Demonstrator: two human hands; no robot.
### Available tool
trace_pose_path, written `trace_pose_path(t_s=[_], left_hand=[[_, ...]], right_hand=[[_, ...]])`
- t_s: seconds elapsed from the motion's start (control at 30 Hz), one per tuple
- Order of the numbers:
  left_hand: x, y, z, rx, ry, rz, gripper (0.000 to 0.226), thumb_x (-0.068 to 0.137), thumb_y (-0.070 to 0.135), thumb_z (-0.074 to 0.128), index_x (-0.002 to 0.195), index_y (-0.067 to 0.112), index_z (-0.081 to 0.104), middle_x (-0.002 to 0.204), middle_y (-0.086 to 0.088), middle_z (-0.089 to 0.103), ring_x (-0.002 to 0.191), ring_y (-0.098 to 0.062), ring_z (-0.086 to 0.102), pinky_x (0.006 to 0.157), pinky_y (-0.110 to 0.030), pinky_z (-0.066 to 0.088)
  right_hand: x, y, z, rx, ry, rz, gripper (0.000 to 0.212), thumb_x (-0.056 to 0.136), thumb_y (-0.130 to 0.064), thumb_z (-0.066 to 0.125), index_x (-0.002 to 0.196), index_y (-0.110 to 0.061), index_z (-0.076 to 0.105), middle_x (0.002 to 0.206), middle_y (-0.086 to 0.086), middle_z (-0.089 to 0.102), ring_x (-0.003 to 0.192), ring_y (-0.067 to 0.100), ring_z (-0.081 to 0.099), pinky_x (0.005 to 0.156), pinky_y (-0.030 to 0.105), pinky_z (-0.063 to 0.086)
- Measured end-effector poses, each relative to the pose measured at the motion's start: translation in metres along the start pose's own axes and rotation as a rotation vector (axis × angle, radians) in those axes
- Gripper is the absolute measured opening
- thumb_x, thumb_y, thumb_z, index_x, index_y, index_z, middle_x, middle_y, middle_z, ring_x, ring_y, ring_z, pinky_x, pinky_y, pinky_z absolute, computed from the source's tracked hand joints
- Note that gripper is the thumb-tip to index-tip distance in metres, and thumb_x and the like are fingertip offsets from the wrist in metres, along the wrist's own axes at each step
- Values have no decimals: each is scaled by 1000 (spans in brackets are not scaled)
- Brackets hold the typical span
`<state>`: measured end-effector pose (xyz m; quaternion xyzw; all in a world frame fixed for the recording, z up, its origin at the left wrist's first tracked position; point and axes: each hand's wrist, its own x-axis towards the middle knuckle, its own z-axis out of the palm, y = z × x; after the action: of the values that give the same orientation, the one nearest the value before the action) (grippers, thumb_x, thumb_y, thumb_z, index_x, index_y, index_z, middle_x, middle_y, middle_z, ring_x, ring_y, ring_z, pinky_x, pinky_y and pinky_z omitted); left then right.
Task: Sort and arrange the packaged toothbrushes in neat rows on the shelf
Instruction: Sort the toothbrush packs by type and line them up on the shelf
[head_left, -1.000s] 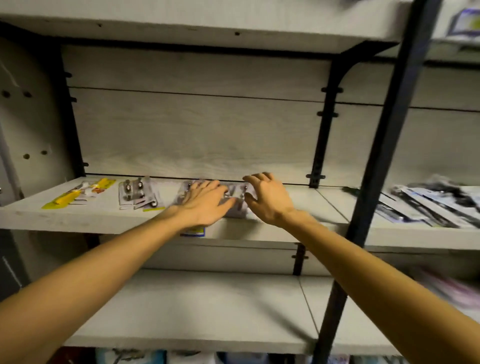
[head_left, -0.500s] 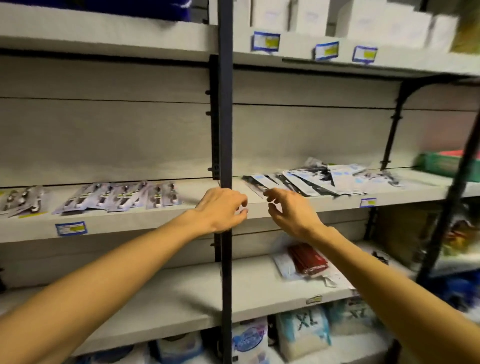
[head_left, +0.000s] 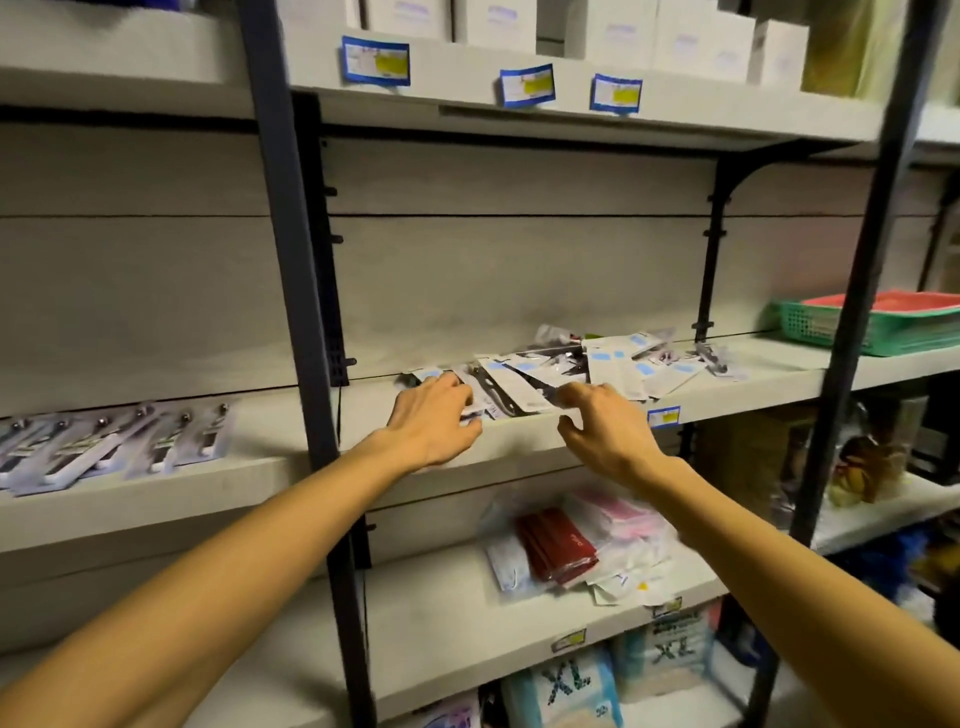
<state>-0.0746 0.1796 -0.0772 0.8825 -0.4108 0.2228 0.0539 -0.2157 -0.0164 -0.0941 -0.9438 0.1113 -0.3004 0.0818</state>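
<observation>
Head view shows the loose pile of packaged toothbrushes (head_left: 566, 376) on the middle shelf (head_left: 769, 382). Left hand (head_left: 434, 423) rests its curled fingers on the packs; right hand (head_left: 605, 431) seems to pinch one pack edge. Better to lift single packs, then lay them parallel.

I see a messy overlapping pile of packaged toothbrushes (head_left: 571, 374) right of the post; neat fanned row (head_left: 114, 441) on the shelf (head_left: 260, 483) at left.
</observation>
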Motion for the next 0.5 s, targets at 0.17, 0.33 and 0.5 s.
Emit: trace_pose_path(t_s=[0.17, 0.33, 0.5], left_hand=[[58, -2, 22, -20, -25, -177, 50, 92, 52, 50, 130, 19, 56, 128, -7, 53, 115, -28, 54, 87, -39, 46], [94, -9, 45, -26, -118, -347, 67, 90, 61, 49, 143, 19, 46, 139, -12, 51, 126, -33, 51, 98, -41, 44], [110, -15, 60, 31, -229, -487, 82, 79, 83, 42, 130, 20, 56, 129, -6, 62, 118, -30, 57, 80, -36, 38]], right_hand=[[68, 29, 18, -73, -135, 27, 49, 94, -35, 57, 139, -17, 49, 140, 9, 53, 124, 29, 48, 96, 41, 47], [121, 52, 45, -74, -190, 60, 53, 94, -44, 56, 138, -14, 49, 140, 13, 52, 125, 33, 49, 98, 42, 47], [145, 63, 62, -99, -228, 44, 36, 91, -44, 57, 113, -16, 61, 118, 10, 65, 102, 30, 61, 83, 40, 54]])
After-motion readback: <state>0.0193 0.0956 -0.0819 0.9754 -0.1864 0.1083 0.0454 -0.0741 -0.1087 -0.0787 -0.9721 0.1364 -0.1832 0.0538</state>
